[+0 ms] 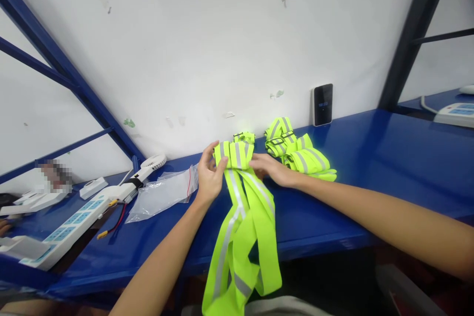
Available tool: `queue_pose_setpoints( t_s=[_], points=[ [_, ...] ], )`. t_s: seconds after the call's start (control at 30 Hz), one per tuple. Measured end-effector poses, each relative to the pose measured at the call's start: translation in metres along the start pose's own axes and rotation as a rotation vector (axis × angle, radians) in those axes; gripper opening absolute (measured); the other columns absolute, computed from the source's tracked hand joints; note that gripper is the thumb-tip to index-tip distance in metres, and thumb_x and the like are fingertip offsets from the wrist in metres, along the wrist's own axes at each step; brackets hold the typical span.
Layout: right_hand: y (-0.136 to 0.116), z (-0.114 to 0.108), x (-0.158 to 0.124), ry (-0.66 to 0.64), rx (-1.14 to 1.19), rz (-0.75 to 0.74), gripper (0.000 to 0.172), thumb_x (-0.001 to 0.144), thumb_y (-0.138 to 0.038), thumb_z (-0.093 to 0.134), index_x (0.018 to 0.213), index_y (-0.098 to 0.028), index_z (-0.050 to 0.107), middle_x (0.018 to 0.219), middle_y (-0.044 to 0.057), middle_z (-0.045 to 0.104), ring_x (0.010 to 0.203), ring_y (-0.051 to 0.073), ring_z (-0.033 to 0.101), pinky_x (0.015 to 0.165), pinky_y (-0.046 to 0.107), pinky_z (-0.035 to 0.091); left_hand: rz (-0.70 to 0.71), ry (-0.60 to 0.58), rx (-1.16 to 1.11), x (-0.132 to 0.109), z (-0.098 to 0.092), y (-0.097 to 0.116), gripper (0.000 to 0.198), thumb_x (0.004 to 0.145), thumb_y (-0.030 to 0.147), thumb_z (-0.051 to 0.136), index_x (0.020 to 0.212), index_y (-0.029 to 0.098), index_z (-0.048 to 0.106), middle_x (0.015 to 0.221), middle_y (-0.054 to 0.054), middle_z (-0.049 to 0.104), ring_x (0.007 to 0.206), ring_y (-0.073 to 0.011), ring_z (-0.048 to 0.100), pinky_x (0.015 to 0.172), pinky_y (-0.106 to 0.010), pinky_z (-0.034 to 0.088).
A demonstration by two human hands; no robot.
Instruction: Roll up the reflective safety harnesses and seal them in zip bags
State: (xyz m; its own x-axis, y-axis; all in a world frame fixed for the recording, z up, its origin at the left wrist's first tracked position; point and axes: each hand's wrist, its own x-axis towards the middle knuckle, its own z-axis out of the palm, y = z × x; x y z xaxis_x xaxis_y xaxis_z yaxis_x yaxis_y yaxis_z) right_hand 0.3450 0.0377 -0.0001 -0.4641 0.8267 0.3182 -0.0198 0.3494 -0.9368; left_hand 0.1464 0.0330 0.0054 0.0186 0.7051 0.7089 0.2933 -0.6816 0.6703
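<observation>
Between my hands is a neon yellow reflective strap [237,207] with silver stripes. Its upper part is folded into a flat bundle, and long loops hang down over the table's front edge. My left hand [210,175] grips the left end of the folds, thumb in front. At the right end, my right hand [272,168] pinches the folds, its fingertips partly hidden behind the strap. Just behind the held strap lies a small piece of yellow strap with a buckle [243,137]. Folded yellow straps [305,158] with dark buckles are piled beyond my right hand.
The blue table [370,168] meets a white wall. A clear zip bag [163,195] lies left of my left hand, near a white handheld fan [153,163] and a long power strip [74,222]. A phone-like device [323,104] leans on the wall. Metal posts flank the table.
</observation>
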Motion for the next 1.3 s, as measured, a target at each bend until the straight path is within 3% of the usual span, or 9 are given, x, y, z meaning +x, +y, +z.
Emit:
queue_pose_setpoints(
  t_s=[0.13, 0.27, 0.37, 0.47, 0.7, 0.83, 1.0, 1.17, 1.3],
  points=[
    [-0.003, -0.001, -0.004, 0.11, -0.532, -0.188, 0.038, 0.077, -0.045, 0.066, 0.103, -0.017, 0.064, 0.062, -0.001, 0.056, 0.051, 0.015, 0.05, 0.058, 0.031, 0.045, -0.173, 0.053, -0.281, 0.001, 0.0, -0.003, 0.06, 0.082, 0.037, 0.065, 0.136, 0.022, 0.043, 0.124, -0.012, 0.062, 0.111, -0.0239, 0.062, 0.091, -0.033, 0.052],
    [-0.003, -0.005, -0.004, 0.285, -0.644, -0.397, 0.082, 0.074, -0.032, 0.069, 0.146, -0.027, 0.03, 0.12, 0.011, 0.052, 0.088, 0.024, 0.06, 0.077, 0.041, 0.051, -0.225, 0.074, -0.38, -0.001, 0.005, -0.002, 0.061, 0.079, 0.036, 0.068, 0.134, 0.022, 0.046, 0.122, -0.011, 0.064, 0.108, -0.024, 0.063, 0.089, -0.033, 0.052],
    [-0.004, -0.009, -0.004, 0.25, -0.749, -0.571, 0.065, 0.078, -0.019, 0.062, 0.139, -0.031, 0.042, 0.14, 0.011, 0.034, 0.119, 0.03, 0.048, 0.095, 0.047, 0.045, -0.199, 0.034, -0.366, -0.004, 0.007, -0.002, 0.059, 0.077, 0.035, 0.071, 0.13, 0.021, 0.05, 0.117, -0.01, 0.066, 0.105, -0.0236, 0.065, 0.087, -0.032, 0.052],
    [-0.007, -0.008, -0.007, 0.152, -0.766, -0.639, 0.047, 0.083, -0.014, 0.053, 0.128, -0.028, 0.053, 0.135, 0.01, 0.042, 0.123, 0.028, 0.046, 0.101, 0.047, 0.04, -0.122, 0.009, -0.322, -0.003, 0.002, -0.003, 0.05, 0.075, 0.038, 0.071, 0.12, 0.019, 0.058, 0.114, -0.01, 0.066, 0.101, -0.0234, 0.064, 0.084, -0.031, 0.052],
    [-0.011, -0.002, -0.004, 0.364, -0.336, -0.276, 0.031, 0.092, -0.043, 0.048, 0.103, -0.018, 0.063, 0.095, 0.007, 0.068, 0.089, 0.026, 0.063, 0.084, 0.042, 0.049, 0.018, -0.27, 0.068, -0.001, -0.008, 0.0, 0.049, 0.083, 0.041, 0.061, 0.126, 0.02, 0.053, 0.124, -0.012, 0.056, 0.116, -0.0263, 0.054, 0.099, -0.041, 0.044],
    [-0.005, -0.001, 0.003, 0.38, -0.043, -0.122, 0.039, 0.089, -0.047, 0.052, 0.118, -0.021, 0.06, 0.116, 0.006, 0.066, 0.108, 0.025, 0.059, 0.096, 0.041, 0.045, 0.15, -0.235, 0.275, -0.003, -0.002, -0.002, 0.063, 0.086, 0.032, 0.058, 0.143, 0.025, 0.031, 0.135, -0.013, 0.045, 0.126, -0.0251, 0.045, 0.104, -0.044, 0.04],
    [-0.004, 0.006, 0.003, 0.305, 0.062, -0.041, 0.051, 0.085, -0.045, 0.06, 0.13, -0.023, 0.055, 0.125, 0.007, 0.061, 0.116, 0.023, 0.055, 0.1, 0.039, 0.043, 0.3, -0.271, 0.392, -0.001, -0.006, -0.003, 0.059, 0.081, 0.02, 0.06, 0.137, 0.022, 0.042, 0.143, -0.014, 0.037, 0.136, -0.0278, 0.033, 0.11, -0.049, 0.031],
    [-0.011, 0.009, -0.003, 0.129, 0.042, 0.081, 0.078, 0.08, -0.044, 0.066, 0.146, -0.02, 0.033, 0.077, 0.0, 0.067, 0.08, 0.022, 0.065, 0.081, 0.042, 0.053, -0.015, -0.149, 0.115, 0.003, -0.006, -0.011, 0.028, 0.081, 0.032, 0.065, 0.105, 0.018, 0.066, 0.11, -0.008, 0.067, 0.104, -0.0243, 0.063, 0.096, -0.041, 0.047],
    [-0.005, 0.005, -0.002, 0.065, 0.075, 0.103, 0.068, 0.08, -0.037, 0.068, 0.141, -0.024, 0.041, 0.103, 0.004, 0.069, 0.103, 0.025, 0.062, 0.094, 0.042, 0.048, -0.304, -0.019, -0.279, 0.001, -0.001, -0.018, 0.04, 0.077, 0.043, 0.068, 0.107, 0.016, 0.066, 0.104, -0.008, 0.071, 0.095, -0.0243, 0.067, 0.088, -0.039, 0.053]
  ],
)
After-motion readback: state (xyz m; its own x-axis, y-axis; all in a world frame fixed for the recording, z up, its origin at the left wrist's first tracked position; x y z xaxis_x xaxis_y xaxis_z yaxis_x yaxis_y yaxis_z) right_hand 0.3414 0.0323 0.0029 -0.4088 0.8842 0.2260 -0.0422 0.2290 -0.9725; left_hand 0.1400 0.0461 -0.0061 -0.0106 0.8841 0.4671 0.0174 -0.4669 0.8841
